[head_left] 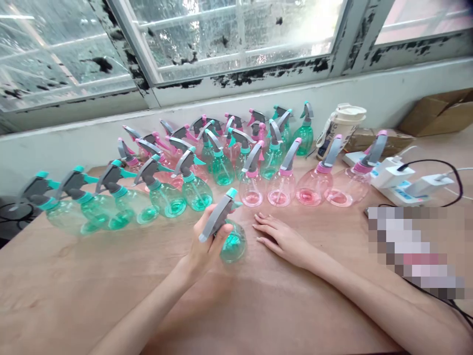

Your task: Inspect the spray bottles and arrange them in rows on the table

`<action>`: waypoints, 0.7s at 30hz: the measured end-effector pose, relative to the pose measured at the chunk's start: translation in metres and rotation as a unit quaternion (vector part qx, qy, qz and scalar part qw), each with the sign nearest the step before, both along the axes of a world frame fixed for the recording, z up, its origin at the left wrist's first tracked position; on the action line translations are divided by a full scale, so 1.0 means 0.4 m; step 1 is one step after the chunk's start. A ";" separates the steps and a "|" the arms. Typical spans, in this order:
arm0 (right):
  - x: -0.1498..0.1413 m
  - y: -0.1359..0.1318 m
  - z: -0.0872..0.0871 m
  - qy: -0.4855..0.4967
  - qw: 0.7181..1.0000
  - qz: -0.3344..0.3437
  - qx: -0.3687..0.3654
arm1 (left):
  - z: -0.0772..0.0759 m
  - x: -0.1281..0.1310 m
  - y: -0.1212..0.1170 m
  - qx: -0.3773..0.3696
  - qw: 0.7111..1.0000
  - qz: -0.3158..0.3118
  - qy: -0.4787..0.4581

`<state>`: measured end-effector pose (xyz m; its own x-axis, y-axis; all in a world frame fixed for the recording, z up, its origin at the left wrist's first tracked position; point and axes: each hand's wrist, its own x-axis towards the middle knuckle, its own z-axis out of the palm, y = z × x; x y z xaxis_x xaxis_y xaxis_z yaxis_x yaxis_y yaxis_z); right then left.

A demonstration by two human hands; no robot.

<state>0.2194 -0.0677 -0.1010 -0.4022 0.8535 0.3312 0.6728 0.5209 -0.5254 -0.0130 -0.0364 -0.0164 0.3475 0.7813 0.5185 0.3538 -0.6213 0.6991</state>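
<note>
Left hand (202, 245) grips green spray bottle (234, 244) at neck, centre of frame. Right hand (283, 240) rests on table (266, 310), fingers spread

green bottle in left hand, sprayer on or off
Looks on: the grey sprayer sits over the green bottle, but the left hand hides the join.
</note>
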 end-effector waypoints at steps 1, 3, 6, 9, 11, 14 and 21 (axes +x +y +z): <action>0.000 0.000 0.001 -0.004 1.000 0.000 0.001 | 0.003 -0.002 -0.004 -0.008 1.000 -0.003 0.013; -0.001 -0.001 0.003 -0.011 1.000 -0.002 0.005 | 0.008 -0.005 -0.011 -0.019 0.999 -0.007 0.045; -0.001 -0.003 0.007 -0.023 1.000 0.000 0.015 | 0.009 -0.011 -0.013 -0.007 0.996 -0.017 0.084; 0.006 -0.009 0.010 -0.037 0.999 -0.001 0.024 | 0.006 -0.019 0.003 0.015 0.995 -0.019 0.097; 0.018 -0.015 0.009 -0.038 0.999 -0.007 0.027 | 0.003 -0.023 0.024 0.024 0.994 0.000 0.103; 0.045 -0.026 0.003 -0.036 0.999 -0.016 0.031 | 0.002 -0.021 0.069 0.035 0.993 0.043 0.104; 0.101 -0.057 -0.004 -0.040 0.996 -0.065 0.046 | 0.002 0.010 0.184 0.061 0.990 0.092 0.084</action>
